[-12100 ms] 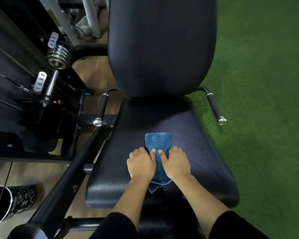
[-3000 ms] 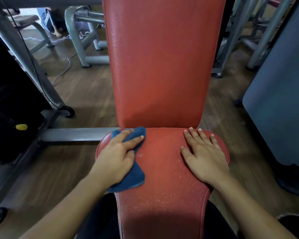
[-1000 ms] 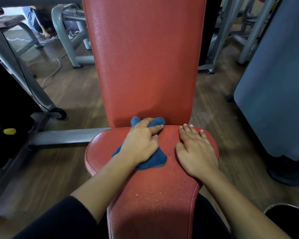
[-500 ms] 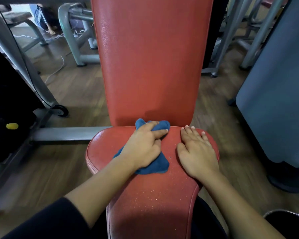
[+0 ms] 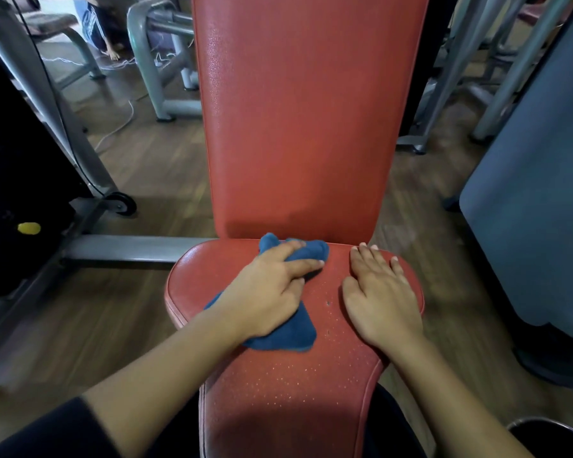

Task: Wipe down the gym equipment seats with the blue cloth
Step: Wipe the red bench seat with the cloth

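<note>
Pressing the blue cloth (image 5: 280,335) flat, left hand (image 5: 268,292); right hand (image 5: 382,299) splayed on red seat (image 5: 291,391), backrest (image 5: 298,127) beyond.

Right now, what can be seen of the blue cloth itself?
The blue cloth is a soft, towel-like fabric, bunched and crumpled rather than folded flat. It lies on the rear part of the red seat pad, its far end bunched up close to the base of the red backrest. The left hand presses flat on its middle, hiding that part. The right hand rests on the pad beside it, not touching it.
</note>
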Tool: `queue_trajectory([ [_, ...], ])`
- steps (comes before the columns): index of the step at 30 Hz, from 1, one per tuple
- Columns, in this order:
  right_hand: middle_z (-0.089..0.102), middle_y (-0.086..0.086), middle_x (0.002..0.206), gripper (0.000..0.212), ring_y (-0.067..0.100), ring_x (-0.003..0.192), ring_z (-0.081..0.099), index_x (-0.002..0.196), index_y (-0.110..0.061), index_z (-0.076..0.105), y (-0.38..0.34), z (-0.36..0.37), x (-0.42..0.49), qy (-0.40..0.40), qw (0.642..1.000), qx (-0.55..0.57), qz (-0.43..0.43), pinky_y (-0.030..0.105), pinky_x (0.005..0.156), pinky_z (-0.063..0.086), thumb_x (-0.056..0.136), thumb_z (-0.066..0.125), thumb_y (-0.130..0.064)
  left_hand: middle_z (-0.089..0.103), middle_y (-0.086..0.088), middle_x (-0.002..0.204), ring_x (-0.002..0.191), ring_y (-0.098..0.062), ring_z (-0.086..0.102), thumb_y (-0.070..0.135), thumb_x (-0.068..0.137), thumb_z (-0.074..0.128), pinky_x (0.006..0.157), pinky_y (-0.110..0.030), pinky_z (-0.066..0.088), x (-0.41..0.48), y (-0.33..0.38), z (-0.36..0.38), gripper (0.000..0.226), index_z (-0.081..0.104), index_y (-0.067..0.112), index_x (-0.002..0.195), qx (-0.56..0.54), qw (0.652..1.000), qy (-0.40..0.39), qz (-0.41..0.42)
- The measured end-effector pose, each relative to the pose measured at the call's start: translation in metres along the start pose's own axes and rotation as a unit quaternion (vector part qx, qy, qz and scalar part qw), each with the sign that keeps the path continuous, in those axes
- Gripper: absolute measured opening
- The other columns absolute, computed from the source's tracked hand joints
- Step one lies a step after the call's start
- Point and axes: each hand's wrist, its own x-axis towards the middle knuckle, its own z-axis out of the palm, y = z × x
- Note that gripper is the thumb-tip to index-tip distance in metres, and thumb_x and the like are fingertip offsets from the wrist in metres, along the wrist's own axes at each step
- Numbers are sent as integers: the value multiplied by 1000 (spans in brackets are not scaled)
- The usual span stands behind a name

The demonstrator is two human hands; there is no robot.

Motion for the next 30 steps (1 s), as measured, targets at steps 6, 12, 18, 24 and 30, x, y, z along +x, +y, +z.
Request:
queue_trajectory([
  [6, 14, 0, 160, 76, 10, 147, 5, 152, -14, 20, -1, -1, 0, -1, 1000, 3, 3, 33, 120, -2, 81, 9, -37, 48, 4, 134, 125, -16, 43, 25, 76, 33, 101, -20, 29, 15, -24, -3, 56, 61, 28, 124, 8, 995, 47, -87],
  [12, 14, 0, 160, 76, 10, 147, 5, 152, -14, 21, -2, -2, -1, 3, 1000, 7, 1, 32, 120, -3, 80, 9, -37, 43, 0, 143, 133, -14, 35, 23, 82, 35, 110, -23, 27, 8, 7, 6, 51, 61, 26, 126, 5, 1000, 13, 7],
  [18, 10, -2, 160, 58, 9, 147, 1, 153, -15, 17, -1, -4, -1, -7, 1000, 22, 6, 32, 120, -5, 97, 21, -32, 38, 7, 146, 133, -9, 33, 26, 82, 32, 101, -11, 21, -5, -28, -17, 55, 55, 32, 131, 30, 999, -7, -29],
  [24, 11, -2, 160, 58, 8, 147, 2, 152, -16, 18, -1, -4, -2, -6, 1000, 25, 7, 32, 120, -4, 97, 21, -32, 46, -2, 137, 128, -19, 40, 24, 78, 35, 107, -27, 31, 23, -8, 5, 54, 61, 24, 126, 29, 998, 27, -39],
  [30, 9, -3, 160, 56, 7, 147, 1, 153, -17, 16, 0, -5, -2, -7, 999, 32, 9, 32, 120, -6, 99, 25, -31, 43, 5, 142, 131, -9, 35, 20, 78, 36, 98, 4, 8, -30, -34, -28, 55, 61, 27, 126, 24, 999, 18, -39],
])
